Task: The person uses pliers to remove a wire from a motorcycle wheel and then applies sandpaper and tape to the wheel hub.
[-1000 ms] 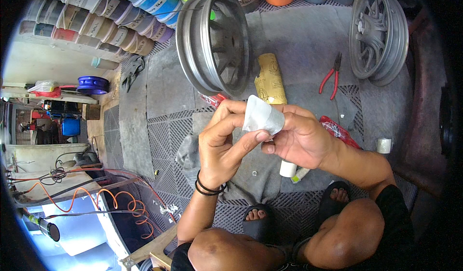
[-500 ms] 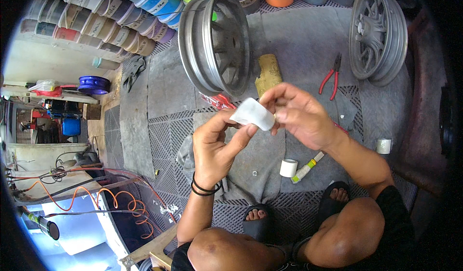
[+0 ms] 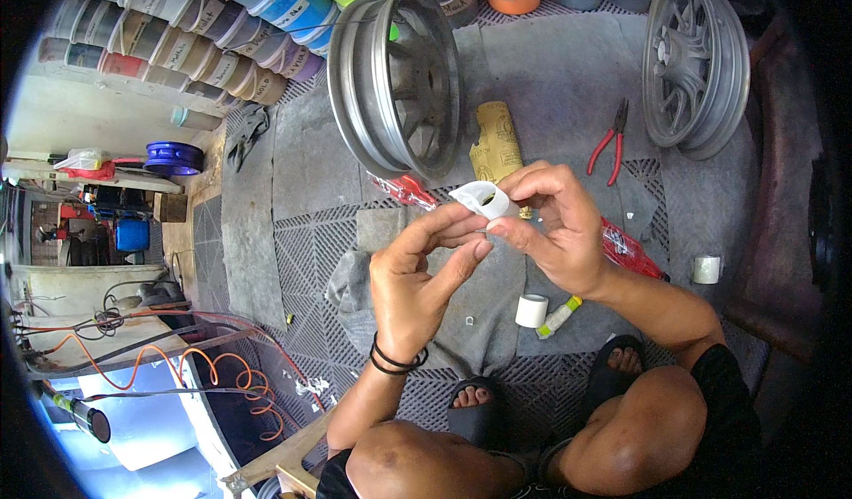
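In front of me, my right hand (image 3: 555,224) pinches a strip of white tape (image 3: 493,201) between thumb and fingers. The strip curls into a small loop, and a pointed flap sticks out to the left. Close by on the left is my left hand (image 3: 422,268), its fingers stretched toward the strip's lower edge and its thumb apart from them. Whether those fingertips touch the strip I cannot tell. Beyond the hands, a grey metal wheel rim (image 3: 395,86) stands on its edge. A piece of brown paper (image 3: 497,139) lies behind my right hand.
Red-handled pliers (image 3: 611,144) and a second rim (image 3: 695,64) are at the right. White rolls (image 3: 532,311) (image 3: 707,269), a yellow-green-banded stick (image 3: 559,318) and red plastic packets (image 3: 632,249) lie about on the mat. Labelled buckets (image 3: 293,6) line the back left.
The white strip has turned from showing its flat face to a curled loop and risen slightly. My left thumb and fingers have come apart from their pinch on it; my right hand now grips it.
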Motion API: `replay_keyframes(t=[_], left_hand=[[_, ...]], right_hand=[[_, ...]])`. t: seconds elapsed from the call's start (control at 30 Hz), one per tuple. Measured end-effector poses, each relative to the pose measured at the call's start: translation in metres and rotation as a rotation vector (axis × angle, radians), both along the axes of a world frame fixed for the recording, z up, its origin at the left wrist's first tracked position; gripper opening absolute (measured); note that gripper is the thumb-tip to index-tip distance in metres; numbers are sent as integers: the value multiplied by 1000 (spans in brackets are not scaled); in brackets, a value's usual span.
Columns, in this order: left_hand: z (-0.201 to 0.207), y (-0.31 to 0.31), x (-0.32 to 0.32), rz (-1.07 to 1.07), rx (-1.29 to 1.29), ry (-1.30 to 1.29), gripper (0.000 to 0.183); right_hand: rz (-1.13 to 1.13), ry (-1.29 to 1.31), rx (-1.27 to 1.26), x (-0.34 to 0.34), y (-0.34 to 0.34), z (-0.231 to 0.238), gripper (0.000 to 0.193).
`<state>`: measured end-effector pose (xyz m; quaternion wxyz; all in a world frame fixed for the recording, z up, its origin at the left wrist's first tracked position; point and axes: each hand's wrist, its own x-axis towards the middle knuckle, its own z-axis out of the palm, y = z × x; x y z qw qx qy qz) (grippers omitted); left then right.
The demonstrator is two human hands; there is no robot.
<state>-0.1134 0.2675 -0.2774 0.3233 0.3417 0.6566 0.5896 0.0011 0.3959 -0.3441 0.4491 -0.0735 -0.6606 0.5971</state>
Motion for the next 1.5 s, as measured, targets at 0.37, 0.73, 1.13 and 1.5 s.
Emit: replay_keyframes(t=[0.37, 0.73, 1.13, 1.5], left_hand=[[-11, -3, -8, 37, 107, 113, 53], [-3, 1, -19, -61, 19, -202, 38], [-12, -1, -22, -86, 123, 234, 24], [-23, 5, -21, 36, 128, -581, 15]], right_hand=[[132, 103, -239, -2, 9, 2, 30], [36, 15, 307, 5, 17, 5, 28], [169, 72, -90, 3, 6, 4, 24], [-24, -10, 326, 6, 15, 7, 23]])
